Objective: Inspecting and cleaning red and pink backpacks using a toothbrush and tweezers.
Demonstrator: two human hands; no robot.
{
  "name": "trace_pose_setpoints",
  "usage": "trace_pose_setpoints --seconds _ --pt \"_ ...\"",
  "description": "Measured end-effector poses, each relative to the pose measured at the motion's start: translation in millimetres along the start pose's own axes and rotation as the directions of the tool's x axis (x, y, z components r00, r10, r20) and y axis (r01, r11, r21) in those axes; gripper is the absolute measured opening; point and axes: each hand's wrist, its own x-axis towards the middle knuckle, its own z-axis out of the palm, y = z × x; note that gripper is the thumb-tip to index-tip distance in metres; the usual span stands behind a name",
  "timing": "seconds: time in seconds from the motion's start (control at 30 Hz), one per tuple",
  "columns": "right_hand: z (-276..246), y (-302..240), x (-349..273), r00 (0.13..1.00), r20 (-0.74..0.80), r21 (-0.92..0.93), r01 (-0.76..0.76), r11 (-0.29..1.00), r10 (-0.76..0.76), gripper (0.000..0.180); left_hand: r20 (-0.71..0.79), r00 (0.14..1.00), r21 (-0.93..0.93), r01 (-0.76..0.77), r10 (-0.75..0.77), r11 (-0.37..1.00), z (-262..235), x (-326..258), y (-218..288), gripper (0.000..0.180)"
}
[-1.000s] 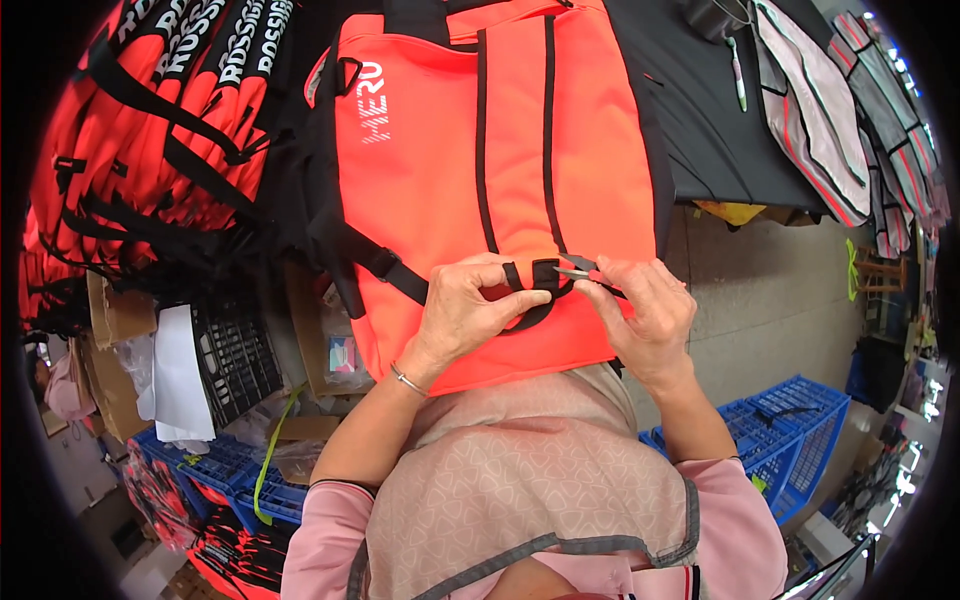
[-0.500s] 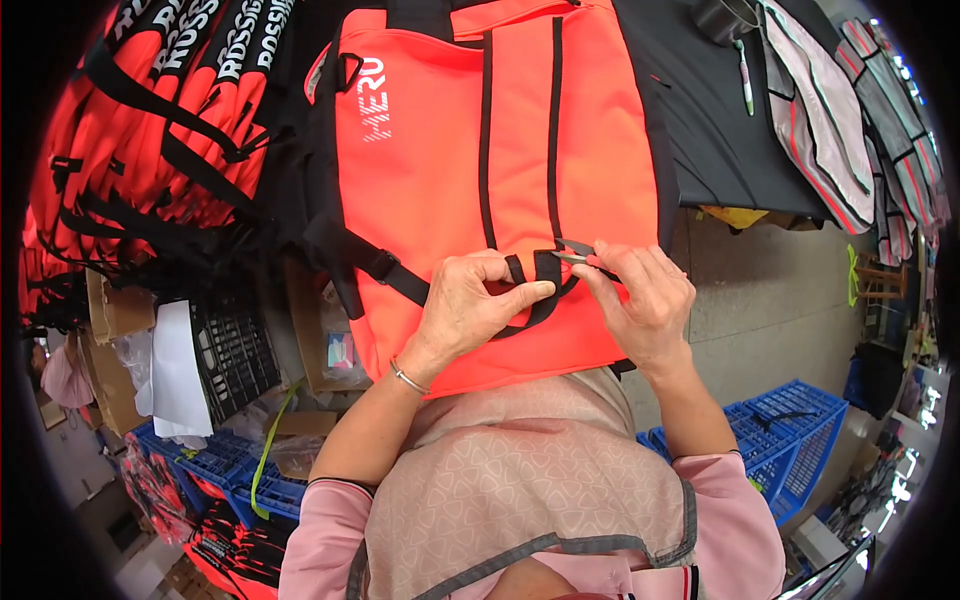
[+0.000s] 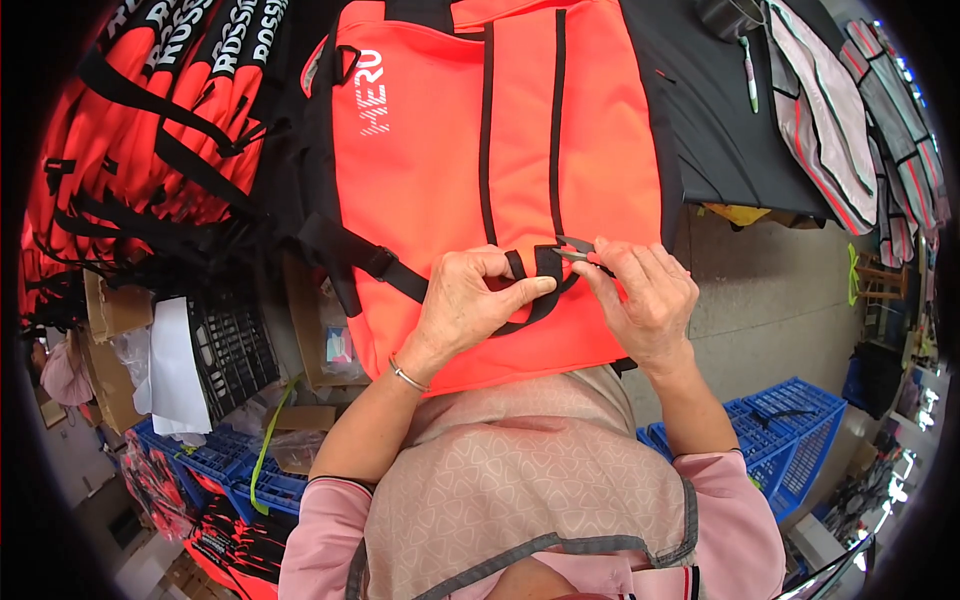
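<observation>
A bright orange-red bag [image 3: 420,190] with black trim lies across the table in front of me, its lower edge against my lap. My left hand [image 3: 468,298] pinches a black webbing strap [image 3: 549,266] near the lower end of the bag's centre panel. Small thread snips [image 3: 578,250] are held in my right hand [image 3: 645,300], between thumb and fingers. The snips' blades are parted and point left, right beside the upper edge of the strap. Any thread between the blades is too small to make out.
Orange-red bags [image 3: 170,120] hang or stack at the left. On the black table [image 3: 710,110] lie a toothbrush [image 3: 749,75], a metal cup [image 3: 728,18] and pinkish-grey fabric pieces [image 3: 822,120]. Blue crates [image 3: 790,430] stand at lower right and left, near cardboard boxes [image 3: 115,305].
The bag has shifted very slightly up and left in view. Both hands keep nearly the same place; the snips' blades have opened a little wider.
</observation>
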Motion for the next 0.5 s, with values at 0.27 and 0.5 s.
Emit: trace_pose_setpoints --seconds 0.27,0.5 --pt "9 0 -3 0.999 -0.042 -0.026 0.001 1.0 -0.002 0.026 0.041 0.997 -0.019 0.064 -0.063 0.998 -1 2 -1 0.022" --pt "10 -2 0 0.867 0.241 0.322 -0.495 0.807 0.436 0.022 0.045 0.995 0.008 0.089 -0.089 0.996 1 4 -1 0.021"
